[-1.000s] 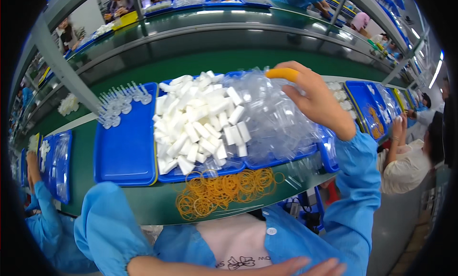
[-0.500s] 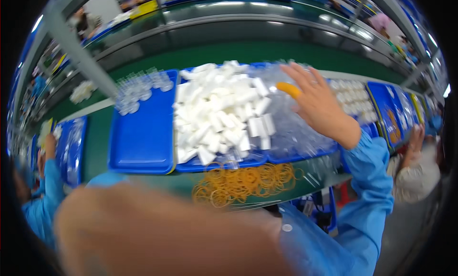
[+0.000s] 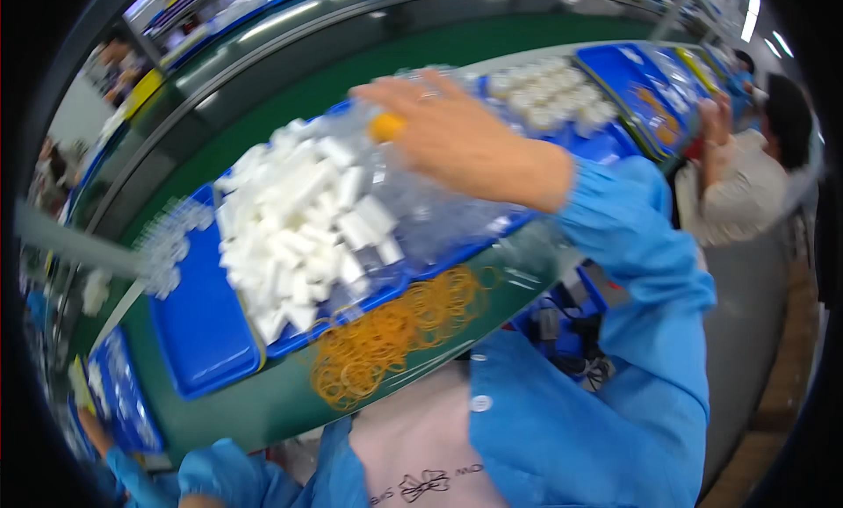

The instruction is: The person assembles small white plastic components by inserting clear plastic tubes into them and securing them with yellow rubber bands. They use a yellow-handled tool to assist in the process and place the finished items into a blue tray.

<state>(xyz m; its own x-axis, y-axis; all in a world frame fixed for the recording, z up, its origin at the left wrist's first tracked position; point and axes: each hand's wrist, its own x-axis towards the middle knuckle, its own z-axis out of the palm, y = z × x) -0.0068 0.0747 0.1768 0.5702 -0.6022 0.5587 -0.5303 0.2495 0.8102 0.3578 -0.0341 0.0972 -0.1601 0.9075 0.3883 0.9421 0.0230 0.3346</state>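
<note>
My right hand (image 3: pixel 457 135) reaches forward, palm down and fingers spread, onto a heap of clear plastic pieces (image 3: pixel 430 214). One fingertip wears an orange cot (image 3: pixel 386 126). The clear heap shares a blue tray (image 3: pixel 386 288) with a pile of small white blocks (image 3: pixel 299 227) to its left. A loose pile of yellow rubber bands (image 3: pixel 395 328) lies on the green bench just in front of that tray. Of my left arm only a blue sleeve (image 3: pixel 219 473) shows at the lower edge; the hand is out of frame.
A second blue tray (image 3: pixel 198 332) to the left carries a few small clear parts (image 3: pixel 171 240) at its far end. More blue trays with white parts (image 3: pixel 544 100) run to the right. A person (image 3: pixel 746 174) works at the right, and another person's hand (image 3: pixel 92 425) is at the far left.
The view has swung and tilted, so the bench now slants. My right hand stays on the clear pieces. My left forearm has dropped out of the lower edge.
</note>
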